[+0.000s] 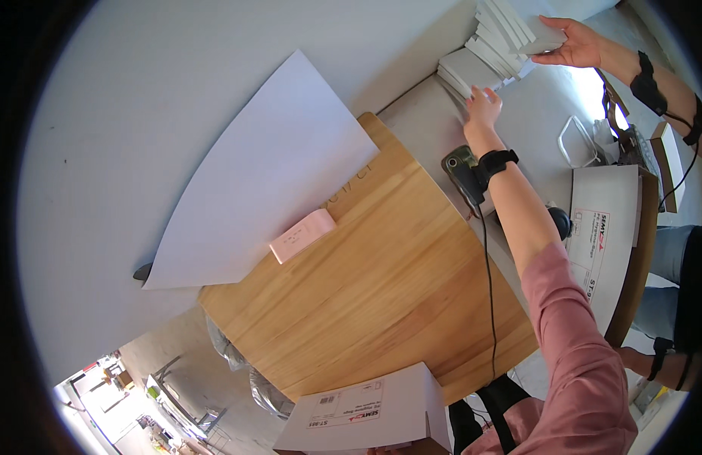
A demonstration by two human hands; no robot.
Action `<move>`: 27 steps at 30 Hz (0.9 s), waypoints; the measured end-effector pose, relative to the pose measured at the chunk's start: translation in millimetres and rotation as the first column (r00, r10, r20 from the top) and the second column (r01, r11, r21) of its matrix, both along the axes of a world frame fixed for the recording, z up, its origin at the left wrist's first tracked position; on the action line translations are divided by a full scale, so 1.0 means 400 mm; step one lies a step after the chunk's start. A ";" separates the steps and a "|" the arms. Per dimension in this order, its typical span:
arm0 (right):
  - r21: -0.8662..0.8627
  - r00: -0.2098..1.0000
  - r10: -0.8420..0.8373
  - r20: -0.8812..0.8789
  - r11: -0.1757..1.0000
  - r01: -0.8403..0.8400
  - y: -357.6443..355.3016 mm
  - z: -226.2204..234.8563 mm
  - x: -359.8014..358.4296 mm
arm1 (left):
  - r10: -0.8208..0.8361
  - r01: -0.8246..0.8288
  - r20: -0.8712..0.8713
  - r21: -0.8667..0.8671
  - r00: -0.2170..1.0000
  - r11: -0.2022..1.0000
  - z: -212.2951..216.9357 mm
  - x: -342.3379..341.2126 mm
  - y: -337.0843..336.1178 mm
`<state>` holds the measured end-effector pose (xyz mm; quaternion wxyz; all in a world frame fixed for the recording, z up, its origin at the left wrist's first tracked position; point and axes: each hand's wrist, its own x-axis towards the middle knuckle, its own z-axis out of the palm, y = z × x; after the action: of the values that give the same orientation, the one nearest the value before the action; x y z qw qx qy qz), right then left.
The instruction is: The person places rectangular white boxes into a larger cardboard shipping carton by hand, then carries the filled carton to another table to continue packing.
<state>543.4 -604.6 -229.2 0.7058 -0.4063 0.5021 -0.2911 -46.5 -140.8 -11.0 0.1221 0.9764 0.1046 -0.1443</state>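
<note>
My right arm, in a pink sleeve, stretches to the far right. My right hand [484, 110] has its fingers apart at the near edge of a stack of thin white packs [472, 70]; whether they touch is unclear. A dark device [462, 173] is strapped at my right wrist, with a cable running back. Another person's hand [575, 44] grips the upper white packs [510, 26]. At the lower edge stands a white carton [351, 406] with a printed label. Only a sliver of my left hand [385, 451] shows below it, its fingers mostly hidden.
A wooden board [381, 280] bears a pink box [302, 236]; a large white sheet [267, 174] hangs over its far left edge. Another white carton [605, 227] stands to the right, near a white wire frame [578, 142]. The other person's second hand [640, 362] is at the right.
</note>
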 end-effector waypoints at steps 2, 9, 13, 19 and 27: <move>-0.025 0.997 -0.019 0.080 0.999 0.021 -0.031 0.014 0.011 | -0.005 0.005 -0.009 0.015 1.000 1.000 -0.004 0.007 -0.012; -0.034 0.965 -0.057 0.256 0.997 0.068 0.032 0.097 -0.052 | -0.016 0.016 -0.001 0.013 1.000 1.000 -0.007 -0.033 0.005; -0.060 0.962 0.010 0.274 0.998 0.007 0.210 0.177 -0.207 | 0.076 -0.076 0.011 -0.040 0.997 0.996 -0.001 0.034 -0.034; -0.006 0.779 0.563 0.275 0.812 -0.584 0.547 0.478 -0.622 | 0.008 0.010 0.117 -0.156 0.993 0.988 0.036 0.073 -0.035; -0.109 0.296 0.929 0.220 0.325 -0.939 0.677 0.810 -1.139 | 0.381 -0.356 -0.154 -0.759 0.912 0.545 0.062 0.058 0.051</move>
<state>87.7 -333.8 94.6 0.8065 -0.5687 0.0880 0.1358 -23.1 -120.2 13.8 0.5572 0.7861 0.2329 -0.1316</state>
